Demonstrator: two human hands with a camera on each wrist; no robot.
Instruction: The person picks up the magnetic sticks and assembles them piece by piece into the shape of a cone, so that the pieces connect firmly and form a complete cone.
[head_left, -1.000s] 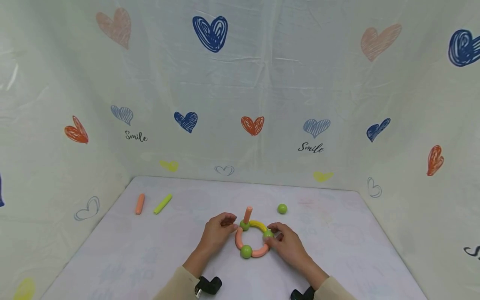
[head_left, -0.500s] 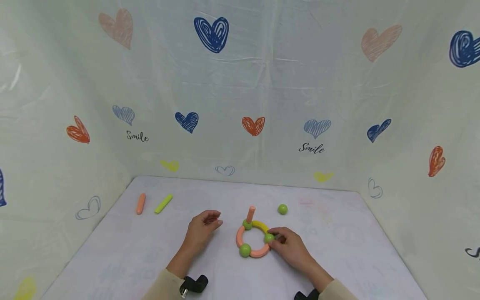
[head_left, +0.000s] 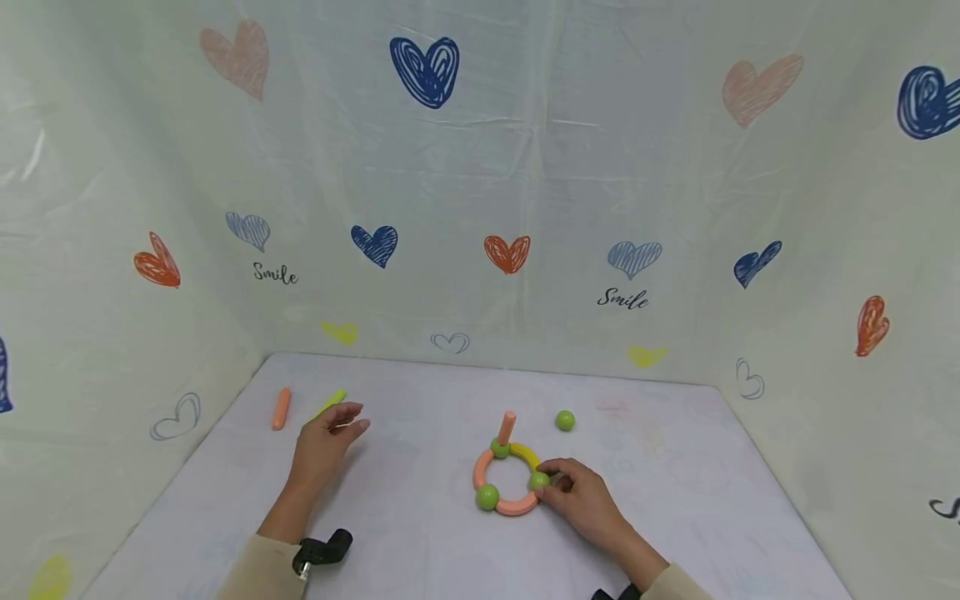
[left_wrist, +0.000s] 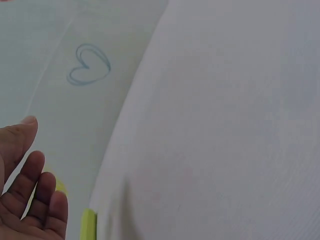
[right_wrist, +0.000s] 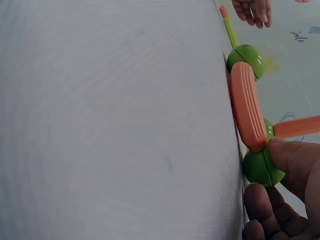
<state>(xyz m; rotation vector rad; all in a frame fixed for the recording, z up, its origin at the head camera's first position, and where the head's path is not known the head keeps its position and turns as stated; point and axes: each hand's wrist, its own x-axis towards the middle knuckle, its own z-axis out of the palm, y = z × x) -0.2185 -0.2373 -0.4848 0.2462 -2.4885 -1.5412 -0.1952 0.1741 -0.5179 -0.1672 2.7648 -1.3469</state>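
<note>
A ring of curved orange rods, a curved yellow rod [head_left: 525, 454] and green balls lies on the table, and a straight orange rod [head_left: 507, 427] stands up from its far ball [head_left: 500, 448]. My right hand [head_left: 588, 502] pinches the ring's right green ball [head_left: 538, 481] between thumb and fingers, as the right wrist view shows beside a curved orange rod [right_wrist: 247, 106]. Over the table's left side, my left hand [head_left: 324, 446] holds nothing, its fingers loosely bent. It partly covers a yellow-green rod [head_left: 335, 398] in the head view; that rod's end [left_wrist: 88, 224] shows beside the fingers in the left wrist view.
A loose orange rod [head_left: 281, 408] lies at the table's far left. Behind the ring, to the right, sits a single green ball [head_left: 566, 421]. A pale curtain printed with hearts [head_left: 507, 253] rises along the back and sides of the white table [head_left: 675, 500].
My left hand has left the ring's left side and travelled left to the yellow-green rod. My right hand stays at the right green ball, and the ring has turned slightly.
</note>
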